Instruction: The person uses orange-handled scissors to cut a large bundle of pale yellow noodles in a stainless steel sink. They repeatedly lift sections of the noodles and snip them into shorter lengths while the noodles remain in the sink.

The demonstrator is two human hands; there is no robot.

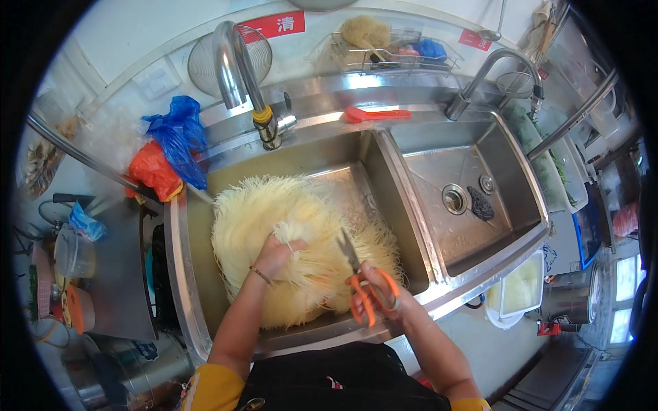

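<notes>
A large heap of pale, thin noodle-like strands (pixel 241 221) fills much of the left steel sink basin (pixel 378 169). My left hand (pixel 280 251) is closed around a bunch of these strands near the middle of the heap. Over the heap's right side, my right hand (pixel 378 290) grips orange-handled scissors (pixel 362 287) through their loops. The scissor blades point up and away from me, slightly parted, with no strands plainly between them. Some strands at the right lie looser and look yellower. What lies beneath the heap is hidden.
A chrome faucet (pixel 247 77) rises behind the left basin. An orange-red plastic tool (pixel 378 114) rests on the back ledge. The right basin (pixel 426 180) holds a dark scrubber (pixel 480 203) beside its drain. Blue (pixel 180 133) and red plastic bags (pixel 154 169) hang at the left corner.
</notes>
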